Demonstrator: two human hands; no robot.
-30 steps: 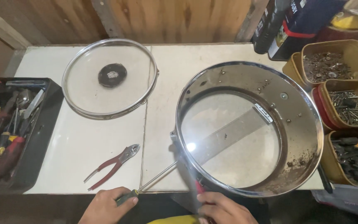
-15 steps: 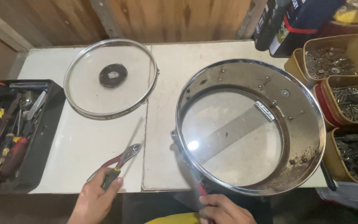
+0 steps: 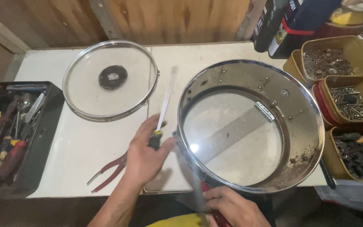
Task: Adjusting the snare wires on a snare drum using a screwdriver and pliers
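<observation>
Head view: nearest, the right hand [image 3: 232,206] is closed around a red-handled tool [image 3: 215,212] at the table edge, just under the rim of the metal drum shell [image 3: 299,126]. The left hand [image 3: 145,155] grips a screwdriver [image 3: 162,113], its blurred shaft pointing away, just left of the shell. Red pliers [image 3: 108,170] lie beside that hand. Farther back rests a clear drumhead hoop [image 3: 110,80].

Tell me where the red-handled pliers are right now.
In the head view, the pliers lie on the white table, lower left, just left of the left hand, right of the black toolbox.
</observation>
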